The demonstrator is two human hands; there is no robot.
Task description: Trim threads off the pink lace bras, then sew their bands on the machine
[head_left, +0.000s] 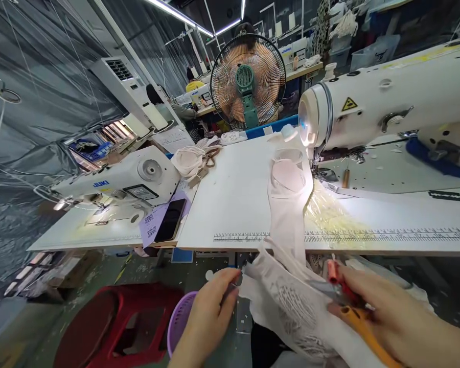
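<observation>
Right grip (391,301): closed around metal scissors with orange and red handles (353,314), the blade over the cloth.
Left grip (205,312): thumb and forefinger narrow, at the cloth's left edge; whether they pinch it I cannot tell.
Pale lace-panelled cloth garment (295,309): between both hands, just below the table's front edge.
Round purple plastic basket (175,324): under the left forearm, its contents hidden.
Red plastic stool (147,299): beside the basket.
White table (230,204): ruler scale along the front edge; black phone (171,220) near the left part's front-right corner.
Pale pink rounded cup (287,176): on the table, its white strip hanging over the front edge.
White sewing machines: one at right (383,97), one at left (138,176).
Black-caged fan with green motor (247,76): beyond the back edge.
Room: grey sheeting, strip lights, a person in yellow (194,84), translucent plastic bins (373,53).
</observation>
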